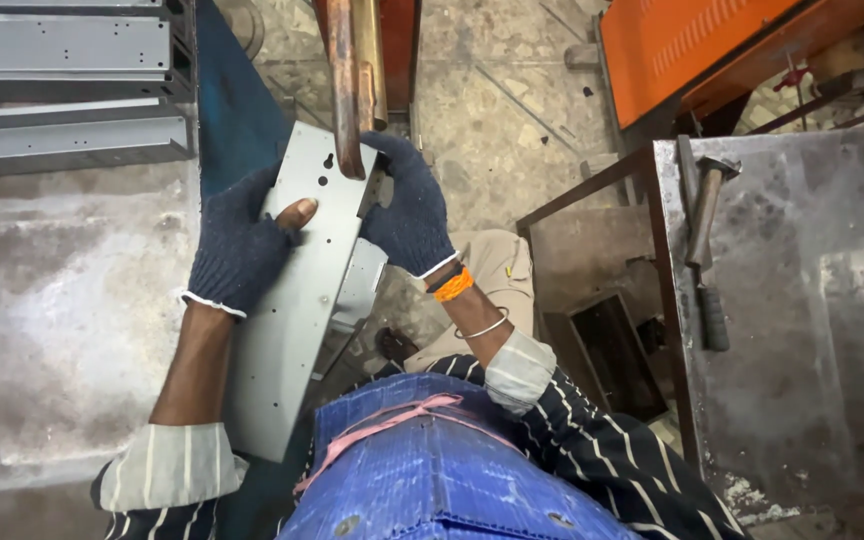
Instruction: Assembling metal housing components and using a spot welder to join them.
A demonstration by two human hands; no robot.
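Two hands: both gloved, both gripping one grey panel (297,300).
Left hand (237,250): clamped on panel's left edge, bare fingertip poking through torn glove onto the metal.
Right hand (407,205): wrapped round panel's far right corner, just beside rusty bar (347,85).
Panel: held tilted over the lap, far end touching or nearly touching the bar, near end down by the left sleeve; punched holes along its face.
Pinch risk: right hand sits close to the bar; likely squeezed if panel slides or bar shifts.
Cut risk: exposed fingertip rests near a sheet edge; slip along it could slice skin.
Drop risk: long panel gripped only at far half; near end could swing down onto the legs.
Surface at left: grey (52,300), with stacked grey channels (62,90) at its far end.
Surface at right: hammer (704,250) lying near the left rim, well apart from both hands; could be knocked off by an elbow.
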